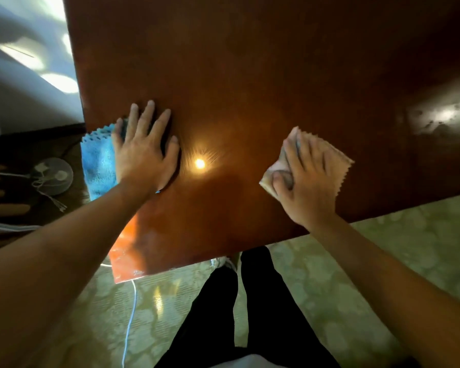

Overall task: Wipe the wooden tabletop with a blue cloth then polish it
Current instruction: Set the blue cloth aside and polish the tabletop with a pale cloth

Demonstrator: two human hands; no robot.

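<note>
Head view, looking down on a wooden tabletop point(250, 75). The left hand point(144, 152) lies flat with fingers straight and spread, pressing a blue cloth point(98, 160) onto the surface near the table's left edge; part of the cloth overhangs that edge. The right hand point(303, 181) rests nearer the front edge, its fingers loosely bent over a beige cloth point(335, 160) and its thumb pinching a fold of it. A small bright reflection of a lamp point(199, 163) lies between the two hands. Below the table, dark trousers point(250, 314), a patterned floor point(383, 261) and a white cable point(129, 328) are visible.
</note>
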